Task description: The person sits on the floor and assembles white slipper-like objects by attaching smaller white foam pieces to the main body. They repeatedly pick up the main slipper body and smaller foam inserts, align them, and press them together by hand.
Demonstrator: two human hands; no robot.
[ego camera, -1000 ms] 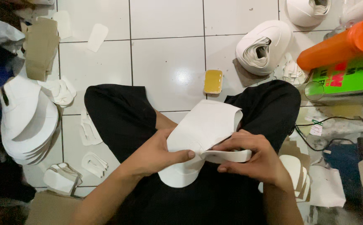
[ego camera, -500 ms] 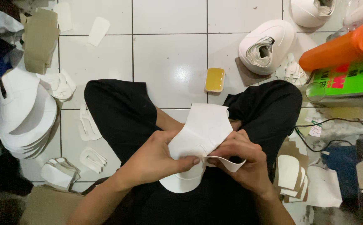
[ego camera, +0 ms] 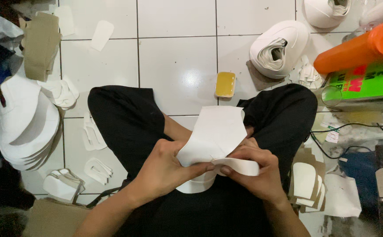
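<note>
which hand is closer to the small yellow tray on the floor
Right. The right hand grips the white piece just below the yellow tray; the left hand holds it further off, down and left.

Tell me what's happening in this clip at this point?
A person sits cross-legged on a white tiled floor, holding a large white cut sheet piece over their lap. The left hand pinches its lower edge while the right hand presses a narrow white strip against it. A stack of similar white pieces lies to the left, rolled white strips and an orange bottle lie ahead to the right.
</note>
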